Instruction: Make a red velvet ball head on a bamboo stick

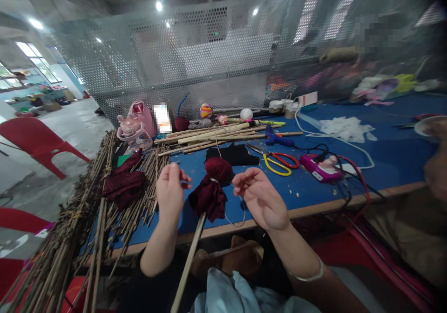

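Observation:
A maroon cloth bundle [209, 196] with a rounded head lies at the table's front edge, on the end of a wooden stick [190, 261]. Pale string [214, 180] is tied round its neck, and a loose loop of it hangs at the right. My right hand [261, 199] is just right of the bundle, palm up, its fingertips pinched at the string. To the left of the bundle, apart from it, is my left hand [171, 189] with fingers curled into a pinch; whatever they hold is too small to make out. A black cloth [232, 155] lies behind the bundle.
Scissors [279, 161], a blue glue gun [275, 137] and a purple power strip [320, 167] with cables are on the right. Bundled sticks [82, 206] and more maroon cloth [124, 185] lie left. A perforated metal screen [209, 57] stands behind. Someone's arm [436, 164] shows far right.

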A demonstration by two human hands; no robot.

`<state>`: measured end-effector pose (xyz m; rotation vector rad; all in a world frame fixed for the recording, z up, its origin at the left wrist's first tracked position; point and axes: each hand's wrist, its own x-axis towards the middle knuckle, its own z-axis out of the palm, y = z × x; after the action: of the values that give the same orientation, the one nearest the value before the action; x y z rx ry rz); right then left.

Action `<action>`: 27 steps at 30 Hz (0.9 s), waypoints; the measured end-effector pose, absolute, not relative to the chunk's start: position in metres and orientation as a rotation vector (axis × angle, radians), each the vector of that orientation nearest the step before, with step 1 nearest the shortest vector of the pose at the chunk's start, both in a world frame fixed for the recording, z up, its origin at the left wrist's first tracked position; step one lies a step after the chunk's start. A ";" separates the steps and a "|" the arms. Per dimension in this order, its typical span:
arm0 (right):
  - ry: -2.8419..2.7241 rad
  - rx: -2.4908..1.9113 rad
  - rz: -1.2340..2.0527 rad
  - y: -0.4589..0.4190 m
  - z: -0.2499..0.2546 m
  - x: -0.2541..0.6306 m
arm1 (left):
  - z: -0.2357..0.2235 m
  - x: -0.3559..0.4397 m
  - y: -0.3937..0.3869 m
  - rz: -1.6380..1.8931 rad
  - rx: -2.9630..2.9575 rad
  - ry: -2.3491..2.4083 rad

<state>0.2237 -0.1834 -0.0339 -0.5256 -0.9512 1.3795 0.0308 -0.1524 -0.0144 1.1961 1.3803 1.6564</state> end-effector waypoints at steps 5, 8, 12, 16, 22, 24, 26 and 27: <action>-0.924 -0.523 1.430 -0.181 -0.035 0.226 | -0.019 0.001 -0.136 1.385 1.625 2.339; -0.908 -0.589 1.406 -0.178 -0.040 0.221 | -0.020 0.015 -0.141 1.260 1.866 2.325; -0.933 -0.872 1.327 -0.167 -0.054 0.216 | -0.027 0.057 -0.159 1.017 2.143 1.839; -0.963 -0.997 1.358 -0.159 -0.066 0.219 | -0.044 0.073 -0.167 0.412 2.051 1.936; -1.154 -1.035 1.426 -0.162 -0.063 0.226 | -0.055 0.054 -0.176 0.927 1.582 1.366; -1.247 -0.883 1.504 -0.166 -0.056 0.224 | -0.053 0.054 -0.185 0.966 1.322 1.051; -1.262 -0.724 1.562 -0.169 -0.047 0.220 | -0.050 0.058 -0.195 0.922 1.178 0.881; -1.232 -0.674 1.583 -0.171 -0.043 0.218 | -0.049 0.060 -0.198 0.906 1.170 0.860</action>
<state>0.2175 -0.1706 -0.0435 -0.6736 -1.2317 1.5831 0.0601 -0.1983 -0.0488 1.1695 0.8598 0.9058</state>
